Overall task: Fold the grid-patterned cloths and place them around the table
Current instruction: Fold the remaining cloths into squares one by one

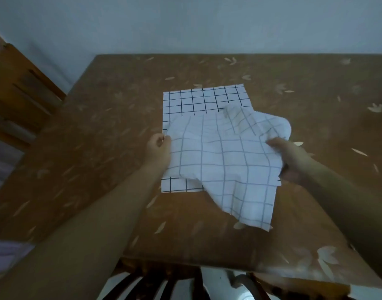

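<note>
Gripping 2 sides of the rumpled grid cloth [224, 165] above the flat grid cloth [203, 98], left hand [159, 149] and right hand [288, 158] seem mid-fold; corners need matching next.

1. A brown covering [112, 131] printed with pale leaf shapes is spread flat across the middle of the view.
2. A plain pale wall [185, 24] is seen behind it.
3. Wooden furniture [19, 89] with dark slots is set at the left edge.
4. Dark slats [155, 286] are seen at the bottom edge, with a white rounded object [216, 282] just beside them.
5. Pale lilac fabric [3, 254] is glimpsed low on the left.
</note>
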A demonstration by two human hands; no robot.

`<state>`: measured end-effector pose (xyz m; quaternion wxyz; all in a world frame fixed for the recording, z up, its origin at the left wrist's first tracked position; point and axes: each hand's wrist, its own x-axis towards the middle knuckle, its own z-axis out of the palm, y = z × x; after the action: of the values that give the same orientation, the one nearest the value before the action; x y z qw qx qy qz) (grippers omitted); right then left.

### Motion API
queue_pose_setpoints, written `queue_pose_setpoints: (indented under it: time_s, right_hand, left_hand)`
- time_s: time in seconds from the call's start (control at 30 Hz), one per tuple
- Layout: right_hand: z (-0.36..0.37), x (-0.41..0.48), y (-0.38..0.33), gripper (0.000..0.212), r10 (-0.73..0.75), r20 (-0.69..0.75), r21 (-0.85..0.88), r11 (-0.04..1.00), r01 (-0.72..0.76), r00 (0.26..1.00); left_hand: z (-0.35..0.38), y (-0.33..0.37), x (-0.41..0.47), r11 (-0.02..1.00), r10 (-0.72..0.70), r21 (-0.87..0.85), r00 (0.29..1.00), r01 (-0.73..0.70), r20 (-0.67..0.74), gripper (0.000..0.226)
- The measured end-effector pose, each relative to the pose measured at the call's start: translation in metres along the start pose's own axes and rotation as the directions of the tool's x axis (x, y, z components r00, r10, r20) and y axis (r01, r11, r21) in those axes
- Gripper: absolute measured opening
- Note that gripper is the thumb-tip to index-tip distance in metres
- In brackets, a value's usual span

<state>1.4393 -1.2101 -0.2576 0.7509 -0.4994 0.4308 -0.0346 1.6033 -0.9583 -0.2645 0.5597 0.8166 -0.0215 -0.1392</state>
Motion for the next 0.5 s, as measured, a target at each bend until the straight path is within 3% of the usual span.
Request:
queue_pose_setpoints:
  time_s: [0.07,0.17,0.23,0.33,0.5]
  right_hand:
    - [-0.004,0.012,0.016,0.041,0.096,-0.071,-0.074,0.992,-0.101,0.993]
    - [-0.009,0.019,0.032,0.041,0.136,-0.159,-0.103,0.983,-0.153,0.978]
    - [-0.012,0.018,0.037,0.045,0.155,-0.130,-0.100,0.981,-0.168,0.979]
    - [-0.023,0.007,0.038,0.046,0.215,0.063,-0.201,0.959,-0.199,0.975]
    - [-0.059,-0.016,0.049,0.056,0.325,0.294,-0.401,0.895,-0.193,0.899]
  left_hand:
    - [0.000,-0.012,0.006,0.984,-0.173,-0.021,0.983,0.175,0.064,0.022]
    - [-0.010,-0.030,0.000,0.875,-0.443,-0.021,0.817,0.484,0.369,0.040]
    - [-0.016,-0.043,-0.004,0.871,-0.453,0.078,0.729,0.486,0.513,0.040]
    - [-0.018,-0.057,-0.005,0.876,-0.453,0.073,0.761,0.477,0.464,0.037]
    - [-0.020,-0.067,-0.011,0.878,-0.475,0.124,0.818,0.461,0.324,0.035]
